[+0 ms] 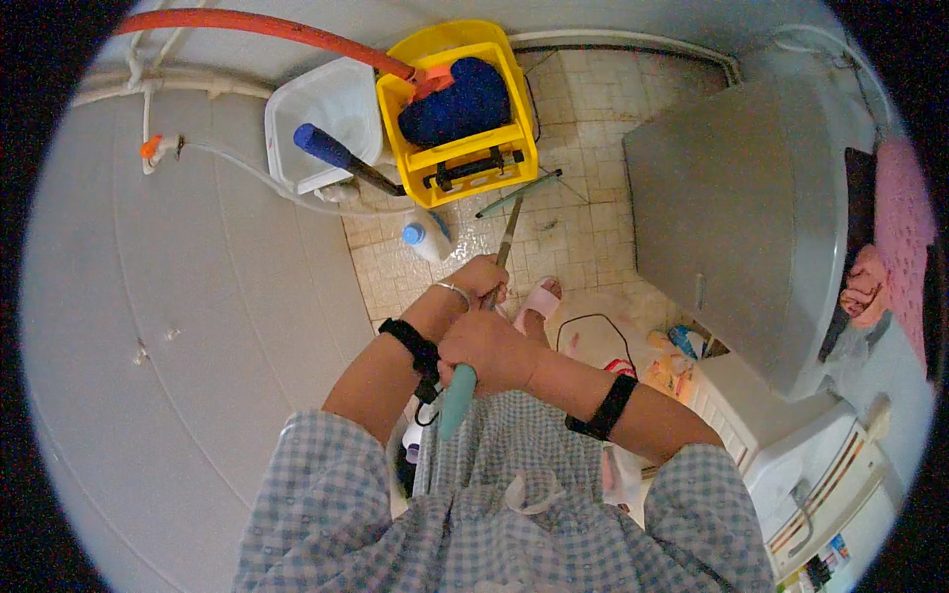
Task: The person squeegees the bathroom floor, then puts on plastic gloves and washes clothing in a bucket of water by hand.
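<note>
Both of my hands are closed around the pole of a floor squeegee (508,237). My left hand (479,277) grips the pole further down, and my right hand (494,351) holds it nearer me. Below the right hand sticks out the pole's light green grip end (457,400). The narrow green-and-dark head (519,193) lies slanted at the tiled floor, just in front of a yellow mop bucket (526,148). In that bucket sits a dark blue mop head (460,104) on a red handle (267,30). A white bottle with a blue cap (427,235) stands left of the squeegee.
Left of the bucket is a white basin (282,128), with a blue-gripped lever (326,146) in front of it. A hose (237,163) runs from a wall tap. A large grey appliance (727,217) fills the right side. My pink-slippered foot (537,301) is on the tiles, near a dark cord (593,318).
</note>
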`<state>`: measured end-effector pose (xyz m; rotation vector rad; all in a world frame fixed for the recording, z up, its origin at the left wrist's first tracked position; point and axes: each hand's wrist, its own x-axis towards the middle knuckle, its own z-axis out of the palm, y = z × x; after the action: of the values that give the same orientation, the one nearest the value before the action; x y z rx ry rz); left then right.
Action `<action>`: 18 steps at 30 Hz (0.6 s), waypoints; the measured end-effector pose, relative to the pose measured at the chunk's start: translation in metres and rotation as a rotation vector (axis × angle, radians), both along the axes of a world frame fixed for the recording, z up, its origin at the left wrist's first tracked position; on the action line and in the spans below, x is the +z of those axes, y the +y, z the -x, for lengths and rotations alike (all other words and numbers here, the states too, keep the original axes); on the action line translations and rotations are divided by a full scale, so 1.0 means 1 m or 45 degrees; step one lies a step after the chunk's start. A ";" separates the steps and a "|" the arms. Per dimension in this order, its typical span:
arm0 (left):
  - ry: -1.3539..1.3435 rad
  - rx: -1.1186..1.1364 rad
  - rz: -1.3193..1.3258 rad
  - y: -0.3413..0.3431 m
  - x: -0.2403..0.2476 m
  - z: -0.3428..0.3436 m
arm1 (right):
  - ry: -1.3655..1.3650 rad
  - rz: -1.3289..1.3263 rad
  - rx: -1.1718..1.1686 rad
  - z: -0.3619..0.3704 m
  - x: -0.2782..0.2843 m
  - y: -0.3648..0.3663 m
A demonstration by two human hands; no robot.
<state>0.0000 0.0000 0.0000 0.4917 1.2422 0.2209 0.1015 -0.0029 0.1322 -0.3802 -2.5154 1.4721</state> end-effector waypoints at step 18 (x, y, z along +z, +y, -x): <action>0.003 0.330 0.121 -0.006 0.000 -0.004 | -0.151 0.064 0.182 -0.005 -0.002 -0.003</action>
<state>0.0038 -0.0057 -0.0004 0.2477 1.3112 0.3782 0.1064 -0.0059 0.1300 -0.3101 -2.6518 1.6124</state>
